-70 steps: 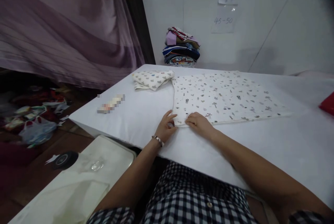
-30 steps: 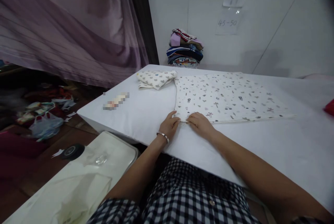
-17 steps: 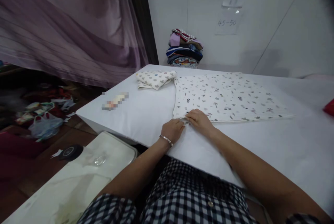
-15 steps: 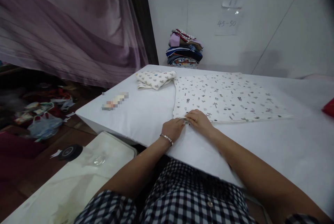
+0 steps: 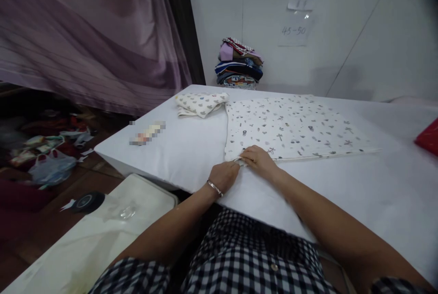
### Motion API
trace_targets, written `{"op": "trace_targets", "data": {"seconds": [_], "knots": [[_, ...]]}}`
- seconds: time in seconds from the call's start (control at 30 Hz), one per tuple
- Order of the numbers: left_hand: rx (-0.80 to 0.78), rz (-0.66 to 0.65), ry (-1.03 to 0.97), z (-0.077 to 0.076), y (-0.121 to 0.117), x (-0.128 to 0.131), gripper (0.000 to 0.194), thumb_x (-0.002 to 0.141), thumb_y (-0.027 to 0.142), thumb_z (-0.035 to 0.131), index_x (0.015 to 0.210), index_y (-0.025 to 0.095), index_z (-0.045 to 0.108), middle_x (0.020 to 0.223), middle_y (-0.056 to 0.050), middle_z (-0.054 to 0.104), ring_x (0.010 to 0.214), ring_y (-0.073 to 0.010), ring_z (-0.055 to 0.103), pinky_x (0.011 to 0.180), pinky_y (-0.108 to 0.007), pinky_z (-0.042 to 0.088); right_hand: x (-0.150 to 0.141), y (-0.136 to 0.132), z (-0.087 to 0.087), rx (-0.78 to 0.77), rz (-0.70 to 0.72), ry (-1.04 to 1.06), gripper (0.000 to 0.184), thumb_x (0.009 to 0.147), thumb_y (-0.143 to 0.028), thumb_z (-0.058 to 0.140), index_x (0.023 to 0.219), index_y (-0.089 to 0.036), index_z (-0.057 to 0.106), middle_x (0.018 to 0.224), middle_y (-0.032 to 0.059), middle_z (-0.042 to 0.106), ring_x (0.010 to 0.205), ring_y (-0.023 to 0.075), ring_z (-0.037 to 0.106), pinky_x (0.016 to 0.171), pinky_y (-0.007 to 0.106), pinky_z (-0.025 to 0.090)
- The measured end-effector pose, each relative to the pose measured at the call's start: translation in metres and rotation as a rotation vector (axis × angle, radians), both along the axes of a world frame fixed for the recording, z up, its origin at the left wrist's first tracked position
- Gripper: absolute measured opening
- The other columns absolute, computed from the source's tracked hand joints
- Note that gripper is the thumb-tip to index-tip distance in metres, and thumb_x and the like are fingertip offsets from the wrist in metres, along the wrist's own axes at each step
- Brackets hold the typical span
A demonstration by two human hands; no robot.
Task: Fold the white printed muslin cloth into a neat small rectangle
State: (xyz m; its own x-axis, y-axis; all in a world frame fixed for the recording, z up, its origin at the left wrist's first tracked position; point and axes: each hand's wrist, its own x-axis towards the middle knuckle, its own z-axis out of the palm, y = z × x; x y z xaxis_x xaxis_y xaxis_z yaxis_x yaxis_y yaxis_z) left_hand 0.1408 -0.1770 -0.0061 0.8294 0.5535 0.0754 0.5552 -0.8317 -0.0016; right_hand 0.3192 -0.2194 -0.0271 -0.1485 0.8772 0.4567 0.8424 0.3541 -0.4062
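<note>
A white cloth [image 5: 287,125] printed with small palm trees and other motifs lies flat and folded on the white-covered table [image 5: 191,148]. My left hand [image 5: 224,176], a bracelet at its wrist, is closed on the cloth's near left corner. Right beside it, my right hand [image 5: 256,159] pinches the same corner, its fingers bent over the near edge. The small bit of fabric between the two hands is mostly hidden by the fingers.
Behind the printed cloth's left end lies another folded cloth [image 5: 201,103]. A blurred-out item [image 5: 147,133] is near the table's left edge. Folded clothes [image 5: 239,63] are stacked by the wall. A pale lower surface [image 5: 112,230] stands front left; something red [image 5: 427,138] is far right.
My left hand has drawn slightly down and away from the right hand, still gripping the corner. The whole view has shifted a little. The cloth lies as before.
</note>
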Motion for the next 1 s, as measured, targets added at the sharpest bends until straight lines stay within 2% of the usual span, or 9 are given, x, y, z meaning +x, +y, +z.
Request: {"op": "trace_targets", "data": {"seconds": [0.3, 0.47, 0.6, 0.67, 0.83, 0.93, 1.0], "knots": [[0.047, 0.025, -0.033, -0.002, 0.003, 0.002, 0.024, 0.093, 0.022, 0.037, 0.089, 0.018, 0.06, 0.084, -0.006, 0.061, 0.08, -0.0177, 0.057, 0.064, -0.028, 0.041, 0.001, -0.012, 0.006, -0.055, 0.107, -0.061, 0.021, 0.086, -0.02, 0.053, 0.104, -0.02, 0.064, 0.102, 0.0059, 0.065, 0.096, 0.0189, 0.053, 0.084, 0.035, 0.042], [0.063, 0.025, -0.127, -0.002, 0.004, 0.001, 0.023, 0.092, 0.023, 0.039, 0.086, 0.019, 0.061, 0.084, -0.006, 0.06, 0.082, -0.018, 0.054, 0.07, -0.029, 0.041, 0.001, -0.011, 0.002, -0.053, 0.074, -0.081, 0.02, 0.089, -0.017, 0.048, 0.101, -0.021, 0.064, 0.101, 0.0062, 0.065, 0.095, 0.0187, 0.053, 0.082, 0.035, 0.043], [0.125, -0.039, -0.246, 0.001, 0.007, 0.004, 0.018, 0.088, 0.028, 0.049, 0.099, 0.02, 0.06, 0.103, -0.009, 0.06, 0.098, -0.0228, 0.051, 0.081, -0.036, 0.039, 0.0, -0.007, -0.001, -0.024, 0.066, -0.077, 0.021, 0.088, -0.014, 0.048, 0.1, -0.019, 0.064, 0.098, 0.006, 0.065, 0.092, 0.0175, 0.054, 0.08, 0.032, 0.042], [0.108, -0.076, -0.264, 0.002, 0.01, 0.006, 0.02, 0.086, 0.027, 0.053, 0.103, 0.022, 0.06, 0.109, -0.009, 0.06, 0.104, -0.0241, 0.049, 0.086, -0.039, 0.037, -0.001, -0.007, 0.0, -0.037, 0.059, -0.087, 0.022, 0.087, -0.012, 0.047, 0.1, -0.02, 0.063, 0.097, 0.0055, 0.065, 0.092, 0.0171, 0.054, 0.079, 0.032, 0.041], [0.024, -0.074, -0.202, -0.003, 0.023, 0.011, 0.015, 0.087, 0.025, 0.05, 0.088, 0.021, 0.064, 0.09, -0.006, 0.064, 0.092, -0.0221, 0.054, 0.083, -0.039, 0.036, -0.003, -0.011, 0.007, -0.098, -0.01, -0.162, 0.019, 0.086, -0.017, 0.053, 0.103, -0.019, 0.062, 0.098, 0.0057, 0.065, 0.094, 0.0187, 0.053, 0.08, 0.033, 0.04], [-0.042, -0.046, -0.225, -0.006, 0.032, 0.011, 0.013, 0.085, 0.026, 0.053, 0.087, 0.021, 0.065, 0.089, -0.004, 0.065, 0.089, -0.0208, 0.055, 0.08, -0.036, 0.037, 0.013, -0.024, 0.011, -0.064, -0.094, -0.18, 0.026, 0.086, -0.018, 0.052, 0.112, -0.018, 0.058, 0.107, 0.0081, 0.063, 0.1, 0.0212, 0.052, 0.084, 0.036, 0.039], [-0.101, -0.026, -0.234, -0.005, 0.037, 0.012, 0.013, 0.085, 0.028, 0.053, 0.085, 0.021, 0.065, 0.087, -0.003, 0.065, 0.088, -0.0197, 0.055, 0.08, -0.035, 0.037, 0.032, -0.04, 0.013, -0.021, -0.137, -0.155, 0.024, 0.087, -0.017, 0.049, 0.11, -0.019, 0.059, 0.108, 0.0088, 0.063, 0.102, 0.0211, 0.052, 0.086, 0.037, 0.039]]}}
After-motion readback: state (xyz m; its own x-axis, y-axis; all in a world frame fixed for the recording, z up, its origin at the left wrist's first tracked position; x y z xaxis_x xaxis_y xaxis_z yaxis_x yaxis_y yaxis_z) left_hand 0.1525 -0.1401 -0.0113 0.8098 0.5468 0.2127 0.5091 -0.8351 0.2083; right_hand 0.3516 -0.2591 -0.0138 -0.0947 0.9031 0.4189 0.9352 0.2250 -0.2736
